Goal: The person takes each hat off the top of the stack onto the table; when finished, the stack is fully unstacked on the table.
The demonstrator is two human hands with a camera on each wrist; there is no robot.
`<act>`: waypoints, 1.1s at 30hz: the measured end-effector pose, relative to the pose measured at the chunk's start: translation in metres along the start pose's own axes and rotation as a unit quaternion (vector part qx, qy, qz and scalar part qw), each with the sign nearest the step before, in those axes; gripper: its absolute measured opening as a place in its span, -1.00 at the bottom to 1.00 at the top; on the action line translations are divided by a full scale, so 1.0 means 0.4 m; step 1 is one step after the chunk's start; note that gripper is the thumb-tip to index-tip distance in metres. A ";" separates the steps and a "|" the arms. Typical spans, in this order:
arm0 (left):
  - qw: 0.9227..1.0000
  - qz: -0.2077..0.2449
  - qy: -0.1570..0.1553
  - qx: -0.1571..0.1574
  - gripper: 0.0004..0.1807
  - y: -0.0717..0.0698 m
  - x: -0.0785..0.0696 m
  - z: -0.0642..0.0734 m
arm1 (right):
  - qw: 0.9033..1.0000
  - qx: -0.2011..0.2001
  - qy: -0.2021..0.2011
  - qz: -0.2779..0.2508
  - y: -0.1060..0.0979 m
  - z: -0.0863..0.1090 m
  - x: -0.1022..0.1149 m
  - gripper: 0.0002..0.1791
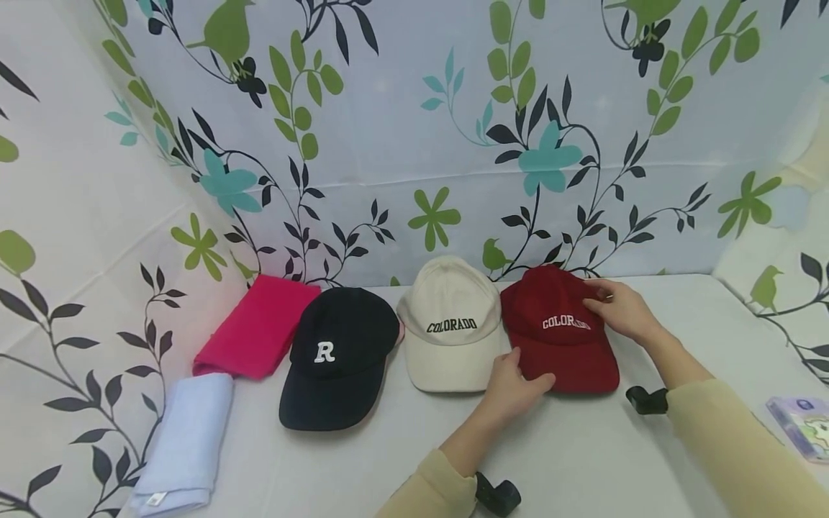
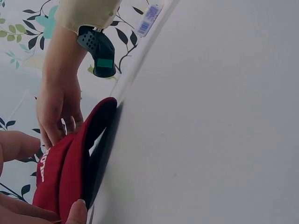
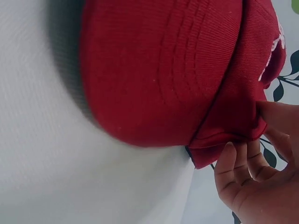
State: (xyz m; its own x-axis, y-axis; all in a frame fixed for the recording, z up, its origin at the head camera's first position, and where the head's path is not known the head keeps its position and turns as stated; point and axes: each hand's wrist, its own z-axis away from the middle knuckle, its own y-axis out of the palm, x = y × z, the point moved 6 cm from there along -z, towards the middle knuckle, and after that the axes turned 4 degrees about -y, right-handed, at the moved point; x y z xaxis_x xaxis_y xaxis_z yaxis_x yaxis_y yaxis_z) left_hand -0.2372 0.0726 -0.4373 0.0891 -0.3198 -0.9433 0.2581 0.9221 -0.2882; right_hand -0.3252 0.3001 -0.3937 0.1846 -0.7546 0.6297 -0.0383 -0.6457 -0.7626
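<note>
A red baseball cap (image 1: 560, 331) with white COLORADO lettering lies brim toward me on the white table. My right hand (image 1: 624, 313) pinches the fabric at the right side of its crown, thumb on the outside; in the right wrist view, the fabric is folded at the fingers (image 3: 229, 163). My left hand (image 1: 508, 392) is at the left corner of the brim with thumb and fingers spread apart. In the left wrist view, the left thumb (image 2: 77, 212) overlaps the brim edge. A cream COLORADO cap (image 1: 450, 360) sits directly left of the red one.
Left of the cream cap is a black cap (image 1: 337, 396) with a white R. Folded pink cloth (image 1: 259, 327) and folded light-blue cloth (image 1: 184, 439) lie farther left. A small purple pack (image 1: 803, 428) is at the right edge. Leaf-patterned fabric (image 1: 388, 144) hangs behind the table (image 1: 311, 478).
</note>
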 end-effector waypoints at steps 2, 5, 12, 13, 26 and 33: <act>1.000 0.005 0.005 -0.001 -0.17 -0.006 -0.002 0.004 | 1.000 0.001 -0.002 -0.003 0.003 0.000 0.000 -0.48; 1.000 0.015 0.010 -0.003 -0.19 -0.013 -0.003 0.008 | 1.000 -0.002 -0.006 -0.007 0.005 0.001 0.001 -0.47; 0.999 0.043 0.030 -0.010 -0.22 -0.030 -0.004 0.007 | 0.998 -0.041 -0.037 0.000 0.000 0.002 0.034 -0.39; 0.998 0.047 0.028 -0.013 -0.22 -0.033 -0.002 0.007 | 0.998 -0.048 -0.040 0.001 -0.001 0.004 0.039 -0.37; 0.989 0.125 0.080 -0.022 -0.25 -0.110 0.011 0.023 | 0.992 -0.062 -0.105 0.035 0.039 0.064 0.130 -0.11; 0.984 0.141 0.102 -0.022 -0.26 -0.164 0.023 0.044 | 0.992 0.008 -0.104 0.071 0.090 0.113 0.140 0.10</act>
State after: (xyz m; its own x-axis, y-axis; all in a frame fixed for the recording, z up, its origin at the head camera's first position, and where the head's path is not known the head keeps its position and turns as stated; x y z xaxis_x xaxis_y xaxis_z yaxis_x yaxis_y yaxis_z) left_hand -0.2365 0.0052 -0.4241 -0.0453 -0.0025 -0.9990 0.2081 0.9780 -0.0119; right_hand -0.2719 0.2399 -0.3925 0.3766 -0.7960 0.4738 -0.0631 -0.5323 -0.8442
